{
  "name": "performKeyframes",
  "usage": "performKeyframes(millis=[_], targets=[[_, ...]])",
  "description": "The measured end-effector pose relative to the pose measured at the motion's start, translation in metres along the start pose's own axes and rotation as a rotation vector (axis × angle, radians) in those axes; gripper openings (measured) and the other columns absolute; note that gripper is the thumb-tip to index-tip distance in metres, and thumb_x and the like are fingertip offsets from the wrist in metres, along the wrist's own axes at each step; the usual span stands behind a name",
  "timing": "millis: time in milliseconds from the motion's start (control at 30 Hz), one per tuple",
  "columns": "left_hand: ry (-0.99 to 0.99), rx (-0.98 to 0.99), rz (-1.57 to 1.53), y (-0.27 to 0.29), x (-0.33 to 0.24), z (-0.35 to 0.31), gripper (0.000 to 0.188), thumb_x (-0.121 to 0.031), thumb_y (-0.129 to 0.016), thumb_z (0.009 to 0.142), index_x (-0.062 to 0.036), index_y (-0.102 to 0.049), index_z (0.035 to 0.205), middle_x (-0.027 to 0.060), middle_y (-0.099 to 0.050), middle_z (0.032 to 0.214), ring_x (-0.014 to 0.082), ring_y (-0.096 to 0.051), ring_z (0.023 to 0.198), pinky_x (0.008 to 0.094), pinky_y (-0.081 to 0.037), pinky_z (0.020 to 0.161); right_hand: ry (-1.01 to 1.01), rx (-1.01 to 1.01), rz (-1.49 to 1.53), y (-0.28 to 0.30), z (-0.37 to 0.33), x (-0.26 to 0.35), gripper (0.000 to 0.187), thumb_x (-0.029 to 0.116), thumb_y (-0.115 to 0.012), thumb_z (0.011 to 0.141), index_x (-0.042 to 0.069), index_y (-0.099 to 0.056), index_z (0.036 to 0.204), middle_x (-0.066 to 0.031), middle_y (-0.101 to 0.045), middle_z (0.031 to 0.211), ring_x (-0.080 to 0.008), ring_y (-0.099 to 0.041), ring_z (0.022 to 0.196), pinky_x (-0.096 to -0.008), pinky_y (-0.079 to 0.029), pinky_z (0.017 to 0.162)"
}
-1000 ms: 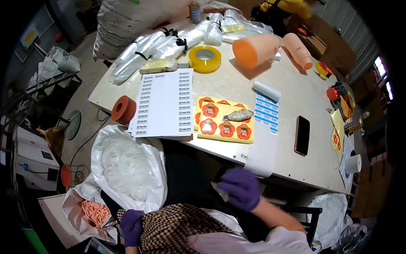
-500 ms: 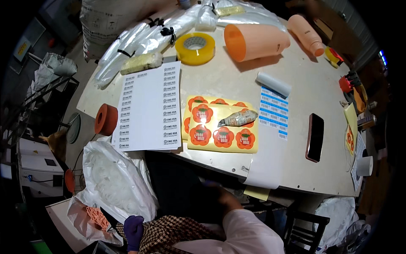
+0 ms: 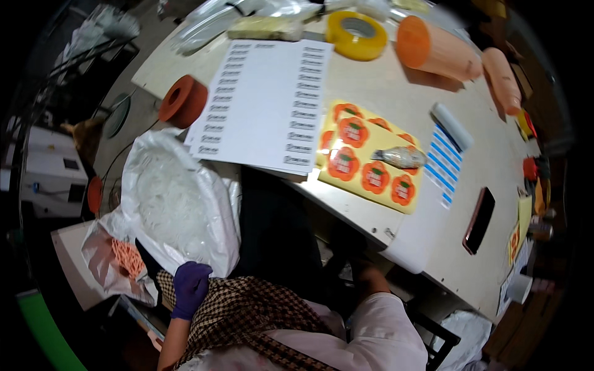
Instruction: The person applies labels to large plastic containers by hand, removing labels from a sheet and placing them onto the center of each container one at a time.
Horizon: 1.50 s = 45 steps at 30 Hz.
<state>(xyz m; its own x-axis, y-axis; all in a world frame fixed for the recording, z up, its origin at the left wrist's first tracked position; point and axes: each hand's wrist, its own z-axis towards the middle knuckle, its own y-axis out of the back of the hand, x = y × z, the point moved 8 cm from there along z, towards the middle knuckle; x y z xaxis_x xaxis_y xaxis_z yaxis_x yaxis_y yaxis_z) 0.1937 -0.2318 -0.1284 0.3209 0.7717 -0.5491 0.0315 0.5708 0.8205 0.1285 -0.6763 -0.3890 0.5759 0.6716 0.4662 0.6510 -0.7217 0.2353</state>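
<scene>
- My left hand (image 3: 190,289) rests at the white bag (image 3: 215,213), fingers curled together
- Clear plastic pieces (image 3: 167,204) are left loose inside; nothing finished shows
- My right forearm (image 3: 373,284) ends in shadow by the counter (image 3: 365,86); those fingers I cannot tell

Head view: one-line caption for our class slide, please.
Purple-gloved left hand near a white sack, beside a table with stickers and yellow tape.

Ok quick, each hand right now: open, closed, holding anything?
Left hand: closed; whether it holds anything can't be told.
Right hand: lost in the dark, can't tell.
</scene>
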Motion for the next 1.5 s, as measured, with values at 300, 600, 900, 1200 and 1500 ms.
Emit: performKeyframes(millis=[300,600,900,1200,1500], targets=[[0.061,-0.004,-0.015,0.001,0.006,-0.002,0.023,0.004,-0.068,0.074,-0.0085,-0.073,0.094,0.0089,-0.074,0.093,0.0299,-0.069,0.088,0.0421,-0.052,0.086,-0.023,-0.112,-0.177,-0.025,0.049,0.034,0.047,0.029,-0.058,0.092,0.012,-0.058,0.135,-0.0253,-0.058,0.131,-0.0402,-0.059,0.119,-0.046,-0.048,0.101],[0.065,-0.031,0.032,0.0,0.003,-0.002,0.023,0.004,-0.071,0.075,-0.0094,-0.073,0.093,0.0093,-0.073,0.09,0.0299,-0.068,0.087,0.0403,-0.052,0.082,0.008,-0.161,-0.163,-0.024,0.053,0.041,0.046,0.029,-0.058,0.092,0.011,-0.058,0.134,-0.0251,-0.059,0.129,-0.0399,-0.059,0.118,-0.0457,-0.048,0.1],[0.052,0.025,0.051,-0.007,0.004,0.0,0.022,0.002,-0.069,0.075,-0.0096,-0.072,0.093,0.0096,-0.072,0.091,0.0313,-0.067,0.087,0.0403,-0.051,0.079,0.017,-0.19,-0.127,-0.022,0.049,0.035,0.045,0.029,-0.059,0.092,0.011,-0.059,0.132,-0.0249,-0.059,0.128,-0.0395,-0.059,0.117,-0.0454,-0.048,0.1],[0.054,0.046,0.023,-0.011,0.008,-0.006,0.022,0.003,-0.067,0.077,-0.008,-0.072,0.095,0.0107,-0.071,0.095,0.0327,-0.066,0.091,0.042,-0.05,0.084,0.02,-0.244,-0.07,-0.005,0.021,0.015,0.044,0.029,-0.059,0.092,0.01,-0.06,0.131,-0.0247,-0.06,0.127,-0.0392,-0.059,0.117,-0.0451,-0.048,0.1],[0.057,0.023,0.036,-0.011,0.004,-0.002,0.021,0.002,-0.068,0.078,-0.0082,-0.071,0.096,0.0099,-0.071,0.095,0.0325,-0.066,0.091,0.0417,-0.05,0.084,-0.166,-0.457,-0.061,0.046,-0.025,-0.052,0.043,0.029,-0.06,0.091,0.009,-0.06,0.129,-0.0244,-0.06,0.125,-0.0389,-0.06,0.116,-0.0448,-0.049,0.099]])
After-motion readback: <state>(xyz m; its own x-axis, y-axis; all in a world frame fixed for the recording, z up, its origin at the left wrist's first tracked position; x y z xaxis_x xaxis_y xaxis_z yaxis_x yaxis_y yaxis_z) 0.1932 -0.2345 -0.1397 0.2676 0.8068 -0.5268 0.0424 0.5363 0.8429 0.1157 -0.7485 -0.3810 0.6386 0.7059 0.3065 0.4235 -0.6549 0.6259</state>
